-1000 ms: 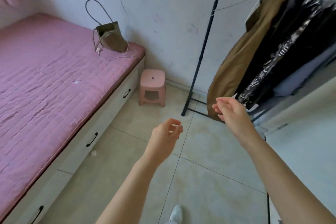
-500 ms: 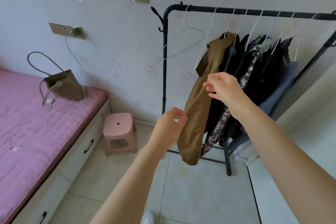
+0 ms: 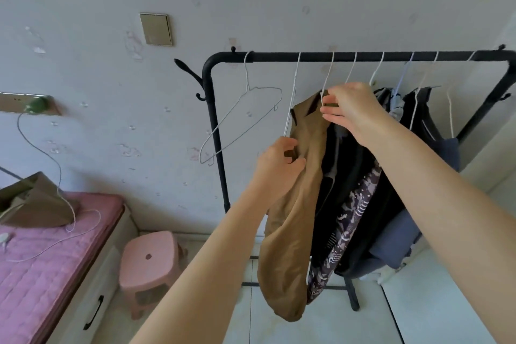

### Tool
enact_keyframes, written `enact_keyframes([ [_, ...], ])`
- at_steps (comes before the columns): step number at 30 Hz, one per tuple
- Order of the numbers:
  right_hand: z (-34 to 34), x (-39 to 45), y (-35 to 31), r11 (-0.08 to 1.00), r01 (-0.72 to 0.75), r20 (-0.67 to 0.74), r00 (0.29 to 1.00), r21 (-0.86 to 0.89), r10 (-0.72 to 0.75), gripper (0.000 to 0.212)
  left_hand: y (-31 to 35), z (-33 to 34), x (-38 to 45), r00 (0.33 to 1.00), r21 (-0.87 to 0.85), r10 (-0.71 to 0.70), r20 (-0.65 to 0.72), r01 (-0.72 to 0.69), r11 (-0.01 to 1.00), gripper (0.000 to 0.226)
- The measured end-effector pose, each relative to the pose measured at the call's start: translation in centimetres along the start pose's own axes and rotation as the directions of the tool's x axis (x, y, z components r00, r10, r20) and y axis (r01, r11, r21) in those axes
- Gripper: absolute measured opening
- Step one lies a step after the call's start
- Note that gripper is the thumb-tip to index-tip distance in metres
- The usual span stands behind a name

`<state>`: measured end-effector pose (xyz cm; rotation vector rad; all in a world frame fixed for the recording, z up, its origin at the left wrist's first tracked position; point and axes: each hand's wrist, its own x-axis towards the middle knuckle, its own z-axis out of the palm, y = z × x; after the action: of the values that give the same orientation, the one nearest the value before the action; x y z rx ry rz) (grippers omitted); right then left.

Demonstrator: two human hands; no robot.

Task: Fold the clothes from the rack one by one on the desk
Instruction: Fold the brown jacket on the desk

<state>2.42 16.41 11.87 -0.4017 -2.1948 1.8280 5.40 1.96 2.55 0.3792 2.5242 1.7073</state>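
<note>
Clothes hang in a tight bunch on the black rack (image 3: 363, 56) against the wall, each on a thin white wire hanger. Nearest the left end is a brown jacket (image 3: 290, 232). Its long axis runs top to bottom, collar up at the bar end, hem pointing at the floor and sagging a little to the left. No label, brand or writing can be read on it.

Left hand (image 3: 276, 167): fingers curled into the jacket's front edge below the collar, pinching the brown cloth.

Right hand (image 3: 351, 109): raised at the collar, fingertips closed on the wire hanger (image 3: 326, 78) that carries the jacket, just under its hook.

Behind the jacket, touching it: a black garment (image 3: 346, 165), then a dark patterned cloth (image 3: 349, 226) with pale markings hanging lower, then a grey-blue garment (image 3: 396, 234) at the back right. 1 bare hanger (image 3: 245, 120) hangs tilted at the rack's left end, apart from the clothes.

Left of the rack, on the tiled floor: a pink stool (image 3: 150, 262), just beside a bed (image 3: 42, 268) with a pink quilted cover and white drawers under it. On the bed, near the wall, a brown bag (image 3: 33, 204) with a white cord trailing from a wall socket (image 3: 30, 103). A blank plate (image 3: 156, 28) sits higher on the wall; no writing on either.
</note>
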Motion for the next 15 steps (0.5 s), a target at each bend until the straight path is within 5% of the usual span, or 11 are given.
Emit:
enact_keyframes([
  [2, 0.0, 3.4, -0.2, 1.000, -0.024, -0.020, 1.000, -0.003, 0.024, 0.013, 0.5, 1.2, 2.7, 1.000, -0.015, 0.008, 0.019, -0.007, 1.000, 0.049],
  [5, -0.3, 7.9, 0.1, 0.998, -0.037, -0.049, 0.998, -0.059, 0.034, 0.040, 0.7, 3.3, 6.0, 1.000, -0.074, -0.009, 0.018, 0.011, 0.997, 0.058],
  [8, -0.5, 11.2, 1.2, 0.994, -0.080, -0.032, 0.996, -0.076, 0.078, 0.025, 0.0, 5.2, 8.2, 1.000, -0.061, -0.022, -0.007, 0.022, 0.998, 0.063],
  [10, -0.3, 13.2, 2.0, 0.990, -0.136, 0.019, 0.990, -0.041, 0.137, 0.016, -0.5, 6.3, 9.8, 0.999, -0.017, -0.024, -0.025, 0.024, 1.000, 0.071],
  [15, 0.3, 17.5, 3.8, 0.934, -0.353, 0.236, 0.913, 0.051, 0.332, 0.041, -1.5, 8.2, 12.7, 0.996, 0.049, -0.085, -0.032, 0.087, 0.995, 0.095],
])
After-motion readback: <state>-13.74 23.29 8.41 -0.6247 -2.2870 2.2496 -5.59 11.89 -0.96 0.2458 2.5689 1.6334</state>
